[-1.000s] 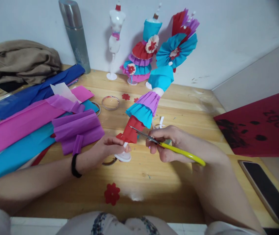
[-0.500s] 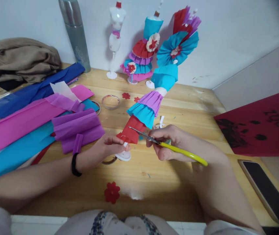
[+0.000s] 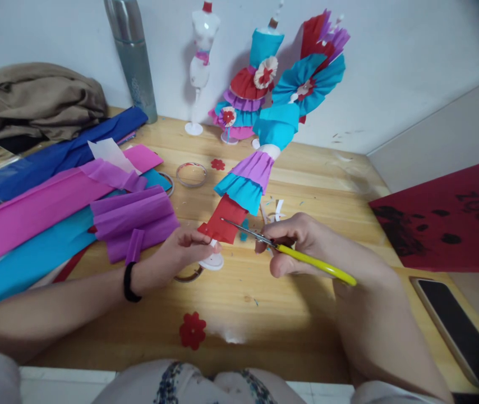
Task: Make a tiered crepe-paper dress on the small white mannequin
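A small white mannequin (image 3: 268, 150) leans away from me in a crepe-paper dress with a turquoise top and purple, turquoise and red tiers. My left hand (image 3: 187, 247) is closed at its stem, just above the round white base (image 3: 211, 261), with fingers at the corner of the red paper tier (image 3: 230, 216). In my right hand (image 3: 294, 244) is a pair of slim, pointed scissors (image 3: 315, 264) with a yellow handle, seen nearly edge-on. Their metal tip lies over the red tier; whether it touches is unclear.
Crepe-paper sheets (image 3: 33, 219) and a bottle (image 3: 136, 73) are on the left. Behind stand a bare mannequin (image 3: 199, 73) and a dressed one (image 3: 245, 84). A red paper flower (image 3: 193, 331) lies in front. Tape rolls (image 3: 191, 175), paper scraps and a phone (image 3: 445, 325) are nearby.
The mannequin's upper part has swung slightly left. My right hand and the scissors have shifted a little right, while the tip stays over the red tier.
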{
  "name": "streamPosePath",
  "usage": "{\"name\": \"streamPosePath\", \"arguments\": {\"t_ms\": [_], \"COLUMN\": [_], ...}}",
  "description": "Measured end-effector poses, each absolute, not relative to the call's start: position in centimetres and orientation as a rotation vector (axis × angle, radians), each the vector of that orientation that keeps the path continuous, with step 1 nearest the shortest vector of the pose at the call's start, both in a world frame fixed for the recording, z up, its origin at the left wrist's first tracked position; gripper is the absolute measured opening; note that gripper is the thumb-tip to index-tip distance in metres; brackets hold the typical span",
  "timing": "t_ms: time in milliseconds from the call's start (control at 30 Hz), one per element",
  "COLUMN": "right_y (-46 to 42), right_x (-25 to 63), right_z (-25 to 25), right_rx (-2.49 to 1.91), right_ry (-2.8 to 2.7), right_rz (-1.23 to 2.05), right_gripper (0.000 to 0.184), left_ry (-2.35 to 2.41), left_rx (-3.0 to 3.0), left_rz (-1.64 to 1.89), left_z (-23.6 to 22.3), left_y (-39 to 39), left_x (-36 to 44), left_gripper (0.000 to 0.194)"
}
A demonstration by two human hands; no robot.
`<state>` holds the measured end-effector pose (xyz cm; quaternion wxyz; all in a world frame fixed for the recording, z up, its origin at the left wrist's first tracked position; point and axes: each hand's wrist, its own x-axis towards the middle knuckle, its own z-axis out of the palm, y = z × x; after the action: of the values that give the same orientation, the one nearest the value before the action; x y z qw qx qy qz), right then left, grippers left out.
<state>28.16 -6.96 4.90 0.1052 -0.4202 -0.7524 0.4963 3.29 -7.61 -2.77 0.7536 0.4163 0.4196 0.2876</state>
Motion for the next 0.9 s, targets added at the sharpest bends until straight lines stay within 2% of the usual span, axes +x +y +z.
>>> {"name": "streamPosePath", "arguments": {"t_ms": [267,467,633,767,900], "right_y": [-7.2,-7.1,-7.2,-7.2,-7.2], "right_x": [28.4,28.8,28.7,28.4,28.5], "right_z": [5.5,5.7,5.9,6.3,6.1], "right_rx": [-1.243,-1.140,-1.109,-1.046,-1.070], "right_ry": [-2.288,-2.521,-2.544,-2.579,-2.518], "right_rz": [1.515,1.334,1.379,1.441,1.435], "right_gripper": [0.038,0.045,0.051,0.049,0.039], "left_ry": [0.929,0.912,0.837,0.658,0.503], "left_rx": [0.956,0.950,0.807,0.674,0.674], "left_rz": [0.667,0.722,0.707,0.658,0.604], "left_z": [-3.0,-2.8,-2.9,-3.1,-3.1], "left_y": [-7.7,-7.6,-7.3,-7.2,-7.1], "left_x": [3.4,3.4,3.2,3.1,3.1], "left_gripper": [0.028,0.024,0.022,0.023,0.022]}}
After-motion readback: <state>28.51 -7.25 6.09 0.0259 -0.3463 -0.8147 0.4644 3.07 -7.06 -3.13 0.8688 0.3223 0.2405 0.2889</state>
